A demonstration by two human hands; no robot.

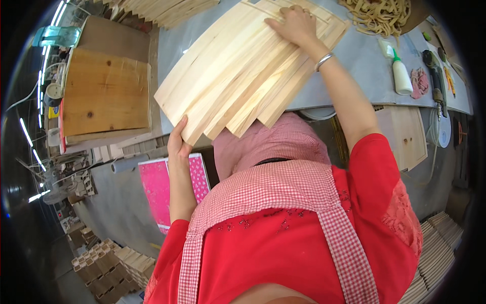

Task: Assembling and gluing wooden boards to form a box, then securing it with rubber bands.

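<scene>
Several pale wooden panels (217, 66) lie in a fanned, overlapping stack, their near ends reaching past the table's front edge. My left hand (179, 139) is closed on the near left corner of the top panel, thumb along its edge and the other fingers mostly hidden. Toward the far right end, my right hand (296, 25) rests on the wood from above, thumb and fingers apart. A bracelet circles that wrist. The undersides of the panels are hidden.
The grey table (354, 55) bears a heap of tan strips (377, 15), a white glue bottle (401, 76), a pink cloth (419, 82) and a dark hand tool (434, 76). A brown wooden board (106, 91) stands left. Stacked wooden parts (106, 268) sit low left.
</scene>
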